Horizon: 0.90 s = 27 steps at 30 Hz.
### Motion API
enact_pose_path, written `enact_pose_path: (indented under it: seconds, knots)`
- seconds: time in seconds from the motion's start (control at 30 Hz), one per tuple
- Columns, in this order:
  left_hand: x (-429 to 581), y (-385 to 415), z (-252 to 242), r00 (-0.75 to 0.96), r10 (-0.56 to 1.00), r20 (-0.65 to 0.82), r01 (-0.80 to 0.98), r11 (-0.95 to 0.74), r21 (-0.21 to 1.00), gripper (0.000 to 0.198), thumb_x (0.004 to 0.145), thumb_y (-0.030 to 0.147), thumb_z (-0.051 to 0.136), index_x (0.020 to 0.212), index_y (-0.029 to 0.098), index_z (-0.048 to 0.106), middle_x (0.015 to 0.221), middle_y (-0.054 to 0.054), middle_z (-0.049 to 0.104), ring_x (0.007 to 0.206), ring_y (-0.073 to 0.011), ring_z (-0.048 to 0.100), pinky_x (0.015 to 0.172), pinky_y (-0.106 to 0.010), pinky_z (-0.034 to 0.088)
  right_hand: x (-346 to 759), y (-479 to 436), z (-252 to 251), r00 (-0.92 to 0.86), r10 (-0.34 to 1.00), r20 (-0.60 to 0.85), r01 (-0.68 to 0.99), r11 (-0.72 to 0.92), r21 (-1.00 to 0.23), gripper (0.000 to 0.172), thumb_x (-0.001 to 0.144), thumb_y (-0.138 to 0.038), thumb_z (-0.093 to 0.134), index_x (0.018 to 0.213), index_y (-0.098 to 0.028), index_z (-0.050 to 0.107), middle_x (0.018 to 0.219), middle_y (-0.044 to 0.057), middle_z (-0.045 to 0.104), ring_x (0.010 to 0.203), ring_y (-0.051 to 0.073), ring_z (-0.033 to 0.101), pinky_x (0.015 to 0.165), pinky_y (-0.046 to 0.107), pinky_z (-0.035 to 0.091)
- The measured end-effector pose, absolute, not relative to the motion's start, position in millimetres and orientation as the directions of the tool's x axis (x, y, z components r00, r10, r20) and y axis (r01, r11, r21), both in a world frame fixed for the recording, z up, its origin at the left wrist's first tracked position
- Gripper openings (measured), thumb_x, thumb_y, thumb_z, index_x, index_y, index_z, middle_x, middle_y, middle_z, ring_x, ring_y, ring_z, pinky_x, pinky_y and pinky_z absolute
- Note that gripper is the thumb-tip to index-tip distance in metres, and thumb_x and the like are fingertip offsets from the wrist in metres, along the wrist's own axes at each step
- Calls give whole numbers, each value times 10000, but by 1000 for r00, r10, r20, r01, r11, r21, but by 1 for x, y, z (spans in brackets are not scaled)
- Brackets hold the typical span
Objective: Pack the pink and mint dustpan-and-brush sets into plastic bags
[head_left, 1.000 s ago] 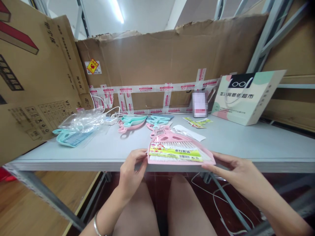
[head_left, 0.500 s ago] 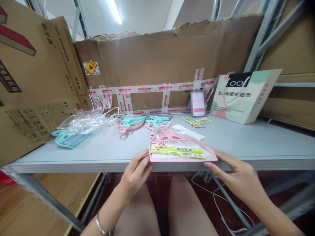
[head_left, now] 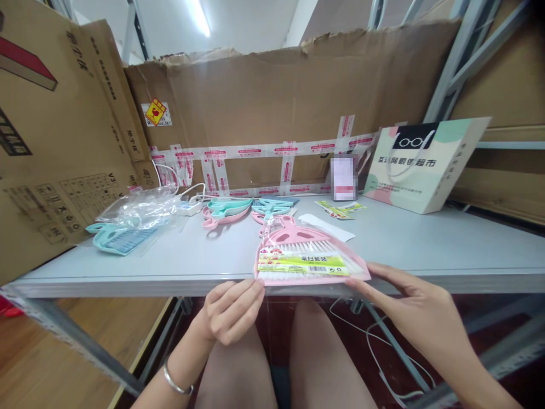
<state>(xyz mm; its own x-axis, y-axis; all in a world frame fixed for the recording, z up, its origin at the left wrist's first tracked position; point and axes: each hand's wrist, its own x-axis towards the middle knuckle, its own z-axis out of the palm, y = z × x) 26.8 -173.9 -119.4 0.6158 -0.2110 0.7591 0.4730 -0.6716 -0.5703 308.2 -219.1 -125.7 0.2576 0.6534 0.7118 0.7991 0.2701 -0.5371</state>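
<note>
A pink mini dustpan-and-brush set [head_left: 310, 253] in a clear wrapper with a yellow-green label lies at the front edge of the grey table [head_left: 426, 244]. My right hand [head_left: 409, 301] pinches the set's right front corner between thumb and fingers. My left hand [head_left: 232, 309] hangs just below the table edge with its fingers loosely curled and nothing in them. Its index fingertip is close to the set's left front corner.
More pink and teal dustpans [head_left: 227, 210] lie further back, beside a white power strip [head_left: 189, 208]. A teal brush set [head_left: 121, 238] and clear plastic bags [head_left: 140, 207] are at the left. Loose labels [head_left: 338, 210] and a paper carrier bag [head_left: 419, 165] stand at the right. Cardboard walls [head_left: 276, 96] enclose the table.
My left hand has let go of the set's left corner and dropped below the table edge, its fingers curling in. The set has settled flatter on the table.
</note>
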Motion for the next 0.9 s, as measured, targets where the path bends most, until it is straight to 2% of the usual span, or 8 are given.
enact_pose_path:
  seconds: [0.1,0.2,0.33,0.4,0.57,0.67,0.8,0.9]
  knots:
    - [29,-172,-123,554,-210,805,523,-665,-534,158,822,67,480,806,116,629,823,-63,725,826,-138,659,687,-263,401,310,-219,-128,165,576,801,835,351,-424,299,719,-482,622,802,-202,686,821,36,717,729,234,679,665,335,568]
    - [33,-170,-129,516,-160,842,584,-653,-482,151,828,71,467,826,139,602,816,-42,725,804,-130,658,727,-283,350,315,-217,-131,-46,475,879,862,464,-205,300,775,-419,589,953,-183,638,939,82,692,841,252,657,741,376,539]
    - [37,-174,-129,461,-50,886,677,-625,-388,179,813,41,443,853,153,577,787,-29,720,750,-132,652,760,-312,301,320,-211,-135,-242,360,901,834,552,4,757,634,-586,646,1221,-140,471,1132,182,578,1008,346,572,829,509,480]
    - [38,-176,-126,451,-20,892,699,-614,-367,189,801,31,438,855,158,568,753,-18,716,723,-133,650,757,-317,288,319,-208,-137,-262,278,924,823,565,63,873,587,-513,725,1296,-135,383,1189,202,517,1068,354,531,863,525,462]
    - [41,-179,-122,500,15,866,624,-700,-348,161,770,23,469,834,161,522,776,-25,715,757,-134,655,768,-320,299,311,-206,-141,-435,153,887,740,622,256,419,676,-49,673,1058,-199,587,957,70,659,930,220,623,921,450,454]
    - [40,-180,-123,483,-24,875,545,-774,-322,142,791,41,446,818,175,485,792,-39,715,786,-133,655,807,-342,324,309,-210,-141,-447,103,888,688,674,268,322,683,-12,640,954,-186,628,934,67,681,889,202,641,881,413,488]
    - [39,-177,-123,416,-45,908,531,-799,-283,25,838,167,476,828,190,479,787,-53,709,753,-136,646,840,-370,349,308,-211,-139,-292,110,950,735,661,150,299,681,-38,643,924,-213,652,1203,93,570,1081,262,550,861,424,492]
    - [38,-172,-122,478,20,878,535,-799,-273,233,768,361,614,885,197,496,922,-104,700,888,-199,639,895,-414,350,308,-207,-138,-302,214,929,686,725,55,329,706,-19,603,975,-205,638,1123,104,613,1014,241,590,838,427,508]
